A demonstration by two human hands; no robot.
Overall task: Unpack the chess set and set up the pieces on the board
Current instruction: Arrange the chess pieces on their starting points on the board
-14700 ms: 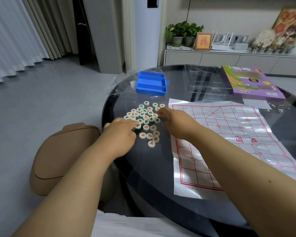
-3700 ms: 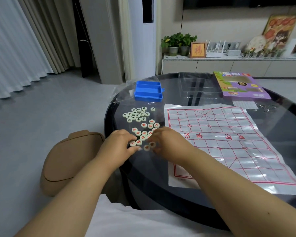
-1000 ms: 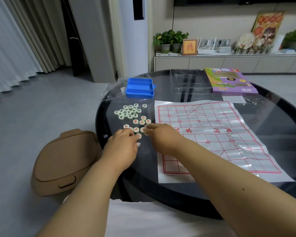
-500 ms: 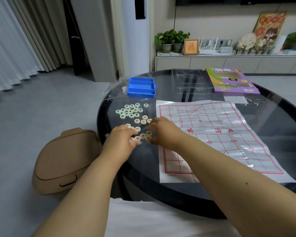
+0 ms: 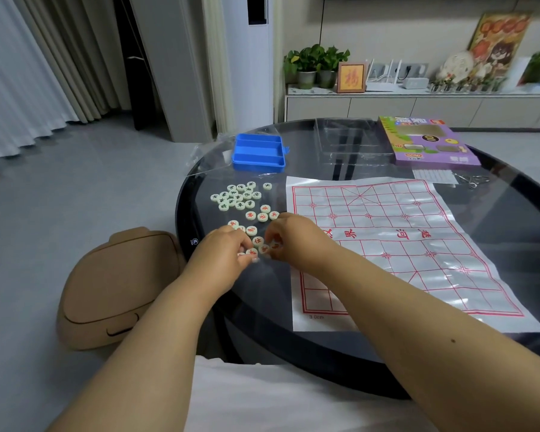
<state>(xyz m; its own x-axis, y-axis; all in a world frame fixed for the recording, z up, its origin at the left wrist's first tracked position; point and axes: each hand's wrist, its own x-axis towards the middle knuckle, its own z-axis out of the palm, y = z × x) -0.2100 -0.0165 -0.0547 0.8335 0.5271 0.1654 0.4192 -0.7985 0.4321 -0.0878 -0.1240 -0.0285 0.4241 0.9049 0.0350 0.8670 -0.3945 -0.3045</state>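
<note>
Two hands work among round pale chess pieces on a dark glass table (image 5: pixel 371 363).

Red-marked pieces (image 5: pixel 261 216) lie nearest; the left hand (image 5: pixel 223 255) pinches one with curled fingers, the right hand (image 5: pixel 293 241) curls over others, its grip hidden. Roughly fifteen green-marked pieces (image 5: pixel 236 196) cluster beyond. Right of them lies the paper board (image 5: pixel 396 244), printed with red characters and "3.0cm". Farther off sit a blue tray (image 5: pixel 258 152), a clear lid (image 5: pixel 349 141) and a purple box (image 5: pixel 427 143).

Round cream pieces lie flat left of the board (image 5: pixel 399 241): black-marked pieces (image 5: pixel 236 196) clustered farther away, red-marked pieces (image 5: pixel 262 217) nearer; the white red-gridded sheet lies unfolded, bare
</note>
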